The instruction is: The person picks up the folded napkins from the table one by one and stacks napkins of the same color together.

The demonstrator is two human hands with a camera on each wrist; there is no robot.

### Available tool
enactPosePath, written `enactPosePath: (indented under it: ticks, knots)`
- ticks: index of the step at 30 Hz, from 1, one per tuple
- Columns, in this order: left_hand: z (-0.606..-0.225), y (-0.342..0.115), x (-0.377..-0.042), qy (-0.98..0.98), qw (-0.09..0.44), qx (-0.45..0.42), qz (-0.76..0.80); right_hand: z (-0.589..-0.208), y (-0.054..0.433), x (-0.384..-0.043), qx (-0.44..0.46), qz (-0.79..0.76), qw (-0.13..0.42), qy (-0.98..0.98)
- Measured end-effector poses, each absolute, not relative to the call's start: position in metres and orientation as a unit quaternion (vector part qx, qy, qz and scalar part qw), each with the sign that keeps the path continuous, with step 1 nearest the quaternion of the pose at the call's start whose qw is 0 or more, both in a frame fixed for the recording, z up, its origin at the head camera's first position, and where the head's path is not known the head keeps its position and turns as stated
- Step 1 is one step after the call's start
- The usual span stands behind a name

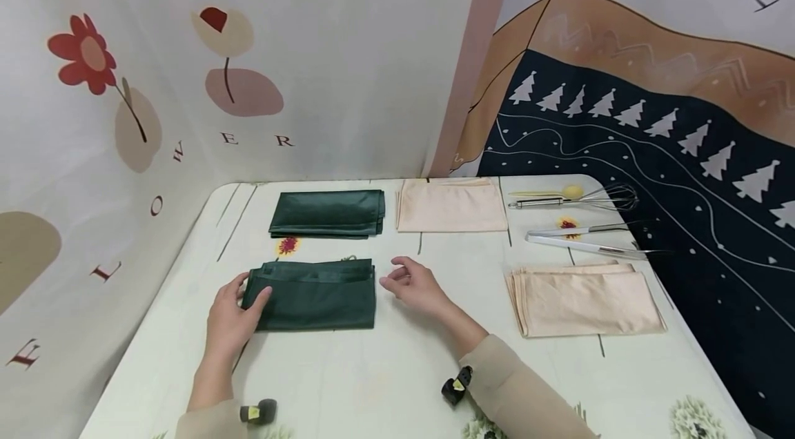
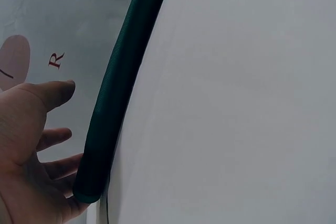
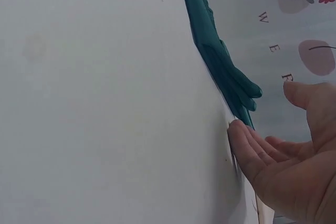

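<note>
A folded dark green satiny cloth lies flat on the table in the head view. At its left edge is my left hand, the thumb raised over the top and the fingers touching the side. The left wrist view shows the left thumb apart from the green cloth. Just off the cloth's right edge hovers my right hand, fingers loosely bent and holding nothing. In the right wrist view its fingertips are close to the green cloth's end; whether they touch cannot be told.
Behind lies another folded green cloth, beside a folded pale peach cloth. A second peach cloth lies at right. Metal tongs, a whisk and a yellow spoon-like utensil are at the back right. Printed curtains hang behind.
</note>
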State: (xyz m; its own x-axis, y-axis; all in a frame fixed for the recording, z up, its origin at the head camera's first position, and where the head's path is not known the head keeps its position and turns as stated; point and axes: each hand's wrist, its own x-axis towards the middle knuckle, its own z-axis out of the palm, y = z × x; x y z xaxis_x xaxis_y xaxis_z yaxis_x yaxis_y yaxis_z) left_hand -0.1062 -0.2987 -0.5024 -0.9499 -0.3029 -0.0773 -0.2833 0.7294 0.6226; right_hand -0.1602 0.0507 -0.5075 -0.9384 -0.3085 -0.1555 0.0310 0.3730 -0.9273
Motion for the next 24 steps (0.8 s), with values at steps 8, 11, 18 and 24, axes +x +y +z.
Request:
enactPosePath:
  ticks: [8, 11, 18, 24]
  knots:
    - [-0.503, -0.304, -0.111, -0.931, -0.001, 0.136, -0.34, -0.507, 0.04, -0.163, -0.085, -0.572, 0.211, 0.788]
    - [-0.504, -0.308, -0.114, -0.929, -0.012, 0.128, -0.346, -0.506, 0.035, -0.165, -0.082, -0.581, 0.231, 0.776]
    - [-0.507, -0.313, -0.122, -0.92, -0.032, 0.126, -0.37, -0.51, 0.024, -0.177, -0.035, -0.619, 0.275, 0.735]
    - [-0.507, -0.314, -0.125, -0.904, -0.056, 0.149, -0.397, -0.514, 0.02, -0.185, -0.027, -0.635, 0.311, 0.707]
